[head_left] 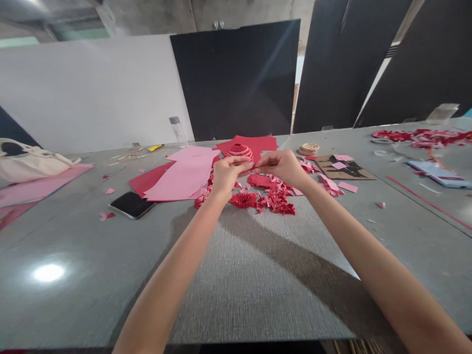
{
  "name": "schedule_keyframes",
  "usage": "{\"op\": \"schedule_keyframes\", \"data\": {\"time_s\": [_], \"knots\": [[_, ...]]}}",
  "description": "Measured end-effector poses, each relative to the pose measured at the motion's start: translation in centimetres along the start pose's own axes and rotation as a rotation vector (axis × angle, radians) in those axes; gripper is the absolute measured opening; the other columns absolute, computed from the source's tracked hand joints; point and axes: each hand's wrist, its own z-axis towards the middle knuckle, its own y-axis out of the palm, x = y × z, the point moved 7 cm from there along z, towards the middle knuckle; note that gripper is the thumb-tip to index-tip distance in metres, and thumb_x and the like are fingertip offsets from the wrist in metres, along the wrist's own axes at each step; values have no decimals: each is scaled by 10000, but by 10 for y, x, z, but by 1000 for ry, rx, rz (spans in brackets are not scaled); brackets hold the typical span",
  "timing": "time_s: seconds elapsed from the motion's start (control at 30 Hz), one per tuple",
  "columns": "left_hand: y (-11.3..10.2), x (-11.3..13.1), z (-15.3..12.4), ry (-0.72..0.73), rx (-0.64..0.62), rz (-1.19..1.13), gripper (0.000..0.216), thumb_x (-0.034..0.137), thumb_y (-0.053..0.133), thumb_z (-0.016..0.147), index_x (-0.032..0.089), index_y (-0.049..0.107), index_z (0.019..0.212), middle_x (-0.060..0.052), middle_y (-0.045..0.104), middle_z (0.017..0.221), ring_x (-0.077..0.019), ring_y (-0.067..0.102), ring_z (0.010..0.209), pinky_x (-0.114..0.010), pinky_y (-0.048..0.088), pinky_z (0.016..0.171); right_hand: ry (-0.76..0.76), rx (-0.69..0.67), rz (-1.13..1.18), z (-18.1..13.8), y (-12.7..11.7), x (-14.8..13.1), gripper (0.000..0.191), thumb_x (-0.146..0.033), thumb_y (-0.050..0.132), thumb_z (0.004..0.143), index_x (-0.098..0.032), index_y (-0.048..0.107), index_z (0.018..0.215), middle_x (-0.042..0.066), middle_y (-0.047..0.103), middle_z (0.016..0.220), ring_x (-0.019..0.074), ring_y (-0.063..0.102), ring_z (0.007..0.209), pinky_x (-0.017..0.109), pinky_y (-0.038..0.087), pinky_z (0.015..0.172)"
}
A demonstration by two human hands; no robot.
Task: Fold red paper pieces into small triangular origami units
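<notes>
My left hand (228,174) and my right hand (280,167) meet above the grey table (258,275), their fingertips pinching what looks like a small folded paper piece (254,166). Just behind them sits a round dome of folded red and pink paper (240,152), which neither hand touches. Below my hands lie a red folded paper rosette (243,200) and a heap of small red folded pieces (276,200). Loose pink sheets (188,172) and red sheets (254,144) spread out beyond and to the left of my left hand.
A black smartphone (132,204) lies left of the paper. Further left, a white bag (25,160) rests on a pink sheet. A clear bottle (177,130) stands at the back. On the right are a cardboard piece (342,167), a round wooden coil (309,149) and red paper scraps (424,137).
</notes>
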Motion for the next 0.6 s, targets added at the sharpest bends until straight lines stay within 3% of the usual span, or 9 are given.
{"op": "schedule_keyframes", "data": {"time_s": [0.27, 0.6], "knots": [[2, -4, 4, 71, -17, -11, 132, 123, 787, 634, 158, 741, 753, -52, 736, 768, -197, 709, 762, -413, 574, 865, -75, -14, -75, 1, 1, -2, 99, -304, 741, 735, -208, 759, 751, 39, 726, 741, 189, 671, 719, 352, 520, 701], [4, -6, 3, 55, -39, 6, 119, 66, 756, 637, 157, 732, 710, -53, 729, 738, -199, 704, 745, -440, 562, 870, 38, -23, 28, 0, 2, 9, 223, -319, 822, 615, -203, 660, 714, 35, 713, 715, 194, 684, 719, 343, 534, 690]]}}
